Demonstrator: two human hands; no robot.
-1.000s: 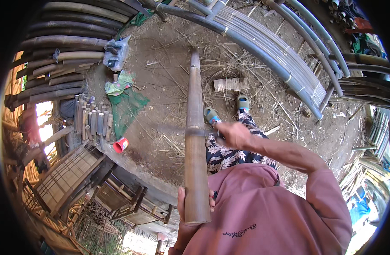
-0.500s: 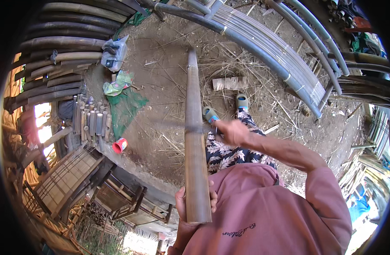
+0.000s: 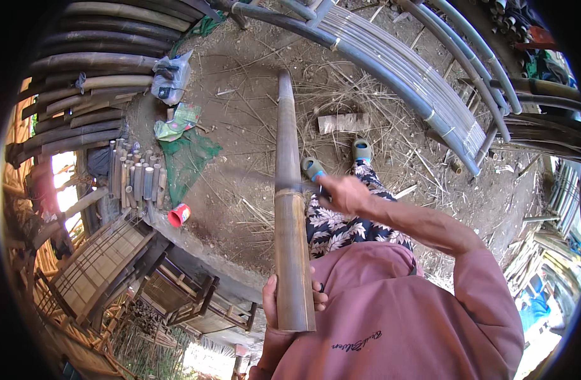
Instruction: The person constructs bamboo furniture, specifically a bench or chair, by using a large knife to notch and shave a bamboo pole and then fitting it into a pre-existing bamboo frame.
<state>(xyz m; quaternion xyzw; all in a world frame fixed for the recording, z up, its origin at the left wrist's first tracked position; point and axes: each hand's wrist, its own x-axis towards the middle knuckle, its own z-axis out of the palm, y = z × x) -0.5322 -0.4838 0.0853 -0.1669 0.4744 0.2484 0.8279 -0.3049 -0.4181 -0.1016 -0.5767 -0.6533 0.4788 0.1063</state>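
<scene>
A long brown bamboo pole (image 3: 290, 253) runs lengthwise before me, its thick cut end close to my body and its narrow end far off near the ground. My left hand (image 3: 271, 304) cups the near end from below, thumb on one side and fingertips on the other. Beside the pole's joint, my right hand (image 3: 346, 195) is closed round the dark handle (image 3: 324, 192) of what looks like a long-bladed knife. Its blade is smeared by motion, a faint streak across the pole and to its left. Where its edge meets the bamboo cannot be made out.
A bamboo bench (image 3: 392, 76) stands at the far right. Upright bamboo pieces (image 3: 138, 177), a red tub (image 3: 178, 216), green netting (image 3: 186, 158) and a plastic bag (image 3: 171, 79) lie left. Split strips litter the ground around my sandals (image 3: 362, 149).
The bamboo pole seems turned a little about its length, and the fingers of my left hand have shifted on it. My right hand stays near the joint, its blade still blurred.
</scene>
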